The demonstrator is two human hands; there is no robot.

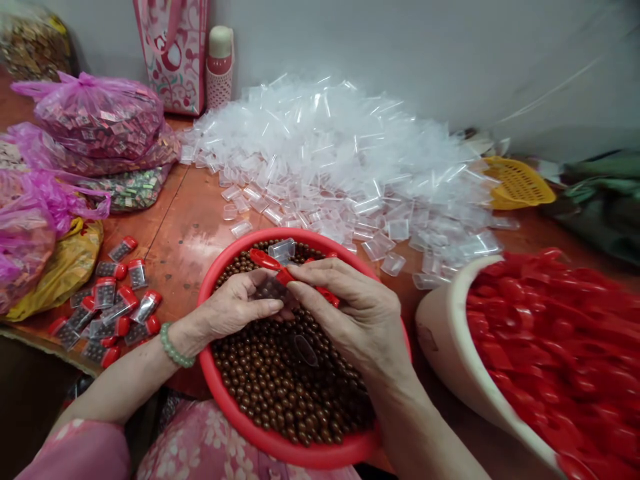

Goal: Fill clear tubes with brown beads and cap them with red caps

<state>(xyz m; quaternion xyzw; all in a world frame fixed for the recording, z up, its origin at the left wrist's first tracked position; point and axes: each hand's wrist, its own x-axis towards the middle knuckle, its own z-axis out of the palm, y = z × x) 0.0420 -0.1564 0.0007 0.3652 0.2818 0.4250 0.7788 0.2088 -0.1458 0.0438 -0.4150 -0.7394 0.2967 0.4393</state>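
My left hand (233, 308) is closed around a small clear plastic container (270, 288) with dark balls inside, partly hidden by the fingers. Thumb and forefinger of my right hand (353, 303) pinch a red plastic cap (285, 275) at the container's mouth. More red caps show under the right fingers; whether that hand grips them I cannot tell. Both hands are over a red basin (295, 457) of shiny brown balls (280, 393). Another clear container (283, 250) lies near the basin's far side, and a further clear container (305, 350) rests on the balls.
Beyond the basin spreads a large heap of clear containers (320, 153). A white tub (443, 327) of red caps (560, 333) stands at right. Filled, capped containers (105, 293) lie at left, near pink bags (100, 120). A bottle (220, 67) and yellow basket (520, 183) stand farther back.
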